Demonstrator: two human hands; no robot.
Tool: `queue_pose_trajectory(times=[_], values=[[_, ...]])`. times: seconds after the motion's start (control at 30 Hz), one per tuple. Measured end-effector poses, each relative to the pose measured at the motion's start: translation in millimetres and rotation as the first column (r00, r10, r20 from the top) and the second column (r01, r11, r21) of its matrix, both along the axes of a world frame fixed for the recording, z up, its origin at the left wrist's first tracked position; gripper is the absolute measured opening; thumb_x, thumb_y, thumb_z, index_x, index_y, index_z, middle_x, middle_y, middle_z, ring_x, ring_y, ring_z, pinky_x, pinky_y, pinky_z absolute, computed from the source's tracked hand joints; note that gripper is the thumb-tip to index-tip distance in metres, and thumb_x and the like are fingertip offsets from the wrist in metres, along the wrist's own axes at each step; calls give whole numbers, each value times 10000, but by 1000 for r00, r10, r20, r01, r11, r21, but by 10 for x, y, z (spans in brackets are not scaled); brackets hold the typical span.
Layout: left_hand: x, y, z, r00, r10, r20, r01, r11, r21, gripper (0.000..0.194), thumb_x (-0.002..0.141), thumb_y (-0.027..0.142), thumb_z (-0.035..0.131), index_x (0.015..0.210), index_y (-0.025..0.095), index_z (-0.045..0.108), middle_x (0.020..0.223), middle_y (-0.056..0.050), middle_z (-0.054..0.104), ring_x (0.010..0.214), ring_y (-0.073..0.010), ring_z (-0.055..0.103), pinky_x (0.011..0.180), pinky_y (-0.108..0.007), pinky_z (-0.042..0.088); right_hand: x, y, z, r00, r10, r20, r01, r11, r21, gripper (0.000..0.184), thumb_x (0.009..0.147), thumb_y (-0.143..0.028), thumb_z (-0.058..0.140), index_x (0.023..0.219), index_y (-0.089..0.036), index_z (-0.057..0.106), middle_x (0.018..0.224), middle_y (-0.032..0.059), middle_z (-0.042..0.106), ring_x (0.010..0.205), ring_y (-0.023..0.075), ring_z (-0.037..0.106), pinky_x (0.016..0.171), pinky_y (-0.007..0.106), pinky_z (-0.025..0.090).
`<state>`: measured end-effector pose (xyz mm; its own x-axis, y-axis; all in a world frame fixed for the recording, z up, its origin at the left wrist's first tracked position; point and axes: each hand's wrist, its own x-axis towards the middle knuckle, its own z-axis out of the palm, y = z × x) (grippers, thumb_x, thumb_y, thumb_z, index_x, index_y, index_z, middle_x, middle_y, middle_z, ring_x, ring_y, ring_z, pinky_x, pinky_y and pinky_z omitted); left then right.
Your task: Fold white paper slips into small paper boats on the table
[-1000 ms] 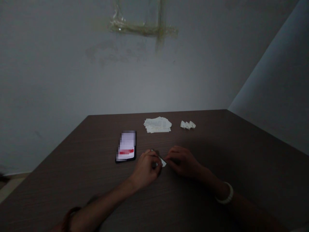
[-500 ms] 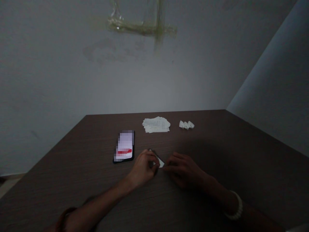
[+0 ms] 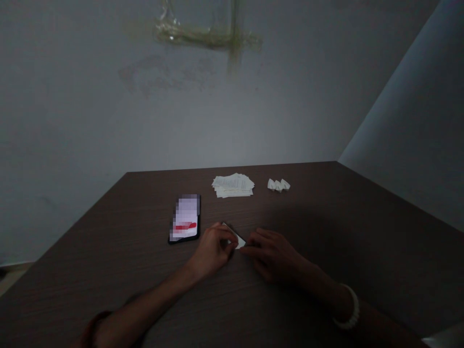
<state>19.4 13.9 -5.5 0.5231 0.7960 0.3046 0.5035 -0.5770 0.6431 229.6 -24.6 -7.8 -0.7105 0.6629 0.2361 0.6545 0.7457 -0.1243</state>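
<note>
On the dark wooden table [image 3: 108, 251], a small white piece of paper [image 3: 239, 240] lies between my two hands. My left hand [image 3: 212, 249] has its fingers curled and pinches the paper's left side. My right hand [image 3: 273, 253] presses its fingertips on the paper's right edge, fingers bent together. A white bracelet circles my right wrist. Most of the paper is hidden under my fingers.
A phone [image 3: 184, 224] with a lit screen lies just left of my hands. Farther back sits a loose stack of white paper slips [image 3: 233, 185], and to its right a small row of folded paper pieces [image 3: 278, 184]. Walls close the table's far and right sides.
My right hand has drawn slightly back toward me along the paper's edge. Both hands stay on the paper; the view has shifted a little.
</note>
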Motion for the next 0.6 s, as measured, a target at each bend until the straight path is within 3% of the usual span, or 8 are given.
queue_pose_trajectory(times=[0.3, 0.6], values=[[-203, -115, -6, 956, -270, -115, 284, 949, 139, 234, 861, 68, 473, 896, 177, 677, 980, -47, 665, 915, -190, 578, 836, -328, 465, -33, 2, 54, 990, -140, -4, 140, 990, 1, 252, 888, -224, 490, 1123, -208, 581, 1007, 76, 564, 911, 213, 482, 769, 341, 390], [-202, -139, 19, 924, -318, -210, 354, 921, 165, 254, 913, 85, 416, 970, 153, 654, 1029, -74, 619, 934, -199, 550, 829, -329, 460, -39, -1, 89, 996, -64, 66, 63, 998, 14, 262, 914, -214, 456, 1157, -214, 554, 1037, 74, 563, 909, 212, 464, 782, 350, 389]])
